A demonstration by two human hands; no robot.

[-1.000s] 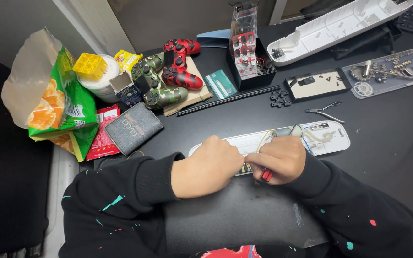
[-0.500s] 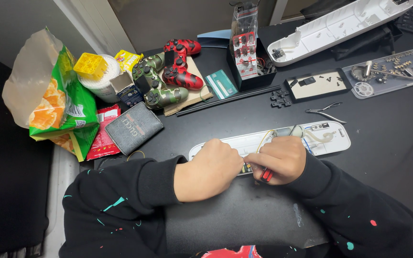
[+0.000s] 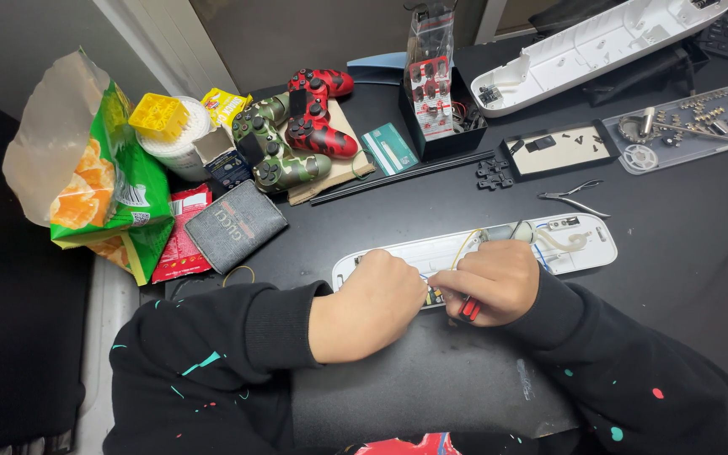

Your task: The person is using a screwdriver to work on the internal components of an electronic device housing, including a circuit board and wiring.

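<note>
Black workbench [image 3: 676, 253], long white opened device shell [image 3: 482, 248] with wires, left hand [image 3: 372, 299] fisted on it, right hand [image 3: 490, 282] fingers curled around a red-handled tool [image 3: 468, 308].

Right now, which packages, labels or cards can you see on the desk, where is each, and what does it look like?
Snack bag: far left, large, crinkled, green with orange fruit pictures.
Red packet: flat, partly under the bag's right edge.
Yellow packet: small, behind the camouflage controller.
Clear blister pack: upright in a black box, centre back, red-and-black parts inside.
Teal card: flat rectangle, left of that box.
No screens visible.
</note>
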